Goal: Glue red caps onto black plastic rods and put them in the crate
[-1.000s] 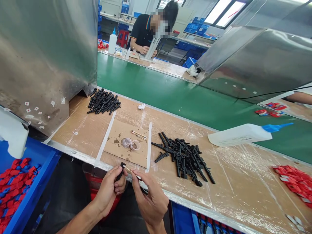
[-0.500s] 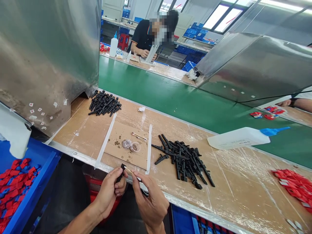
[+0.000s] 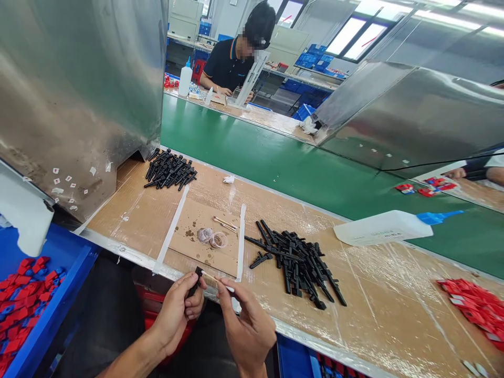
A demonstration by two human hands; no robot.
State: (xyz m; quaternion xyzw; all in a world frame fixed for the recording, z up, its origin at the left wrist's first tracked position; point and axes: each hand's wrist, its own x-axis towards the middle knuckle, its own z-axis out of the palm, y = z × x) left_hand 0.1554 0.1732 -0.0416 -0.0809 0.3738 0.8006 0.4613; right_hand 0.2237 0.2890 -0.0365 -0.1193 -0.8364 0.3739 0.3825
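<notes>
At the table's front edge my left hand [image 3: 175, 310] is closed around a small black plastic part [image 3: 198, 273], its blocky end pointing up. My right hand [image 3: 248, 323] pinches a cotton swab [image 3: 210, 275] by its stick, the tip touching or very close to the black part's end. Behind the hands lies a stained cardboard sheet [image 3: 185, 251], taped at its sides. Two small clear cups [image 3: 218, 240] and several more cotton swabs [image 3: 225, 224] rest on it. To its right is a heap of black plastic parts [image 3: 293, 257].
Another black heap [image 3: 170, 169] lies at the back left. A white bottle with a blue nozzle [image 3: 381, 229] lies right of centre, near red parts [image 3: 472, 307]. A blue bin [image 3: 74, 278] is at left. Beyond the green belt [image 3: 252, 152] a co-worker [image 3: 232, 60] sits.
My right hand has shifted slightly right, with the swab still in it. The left hand stays nearly in place. Across the belt, the co-worker's head has moved left.
</notes>
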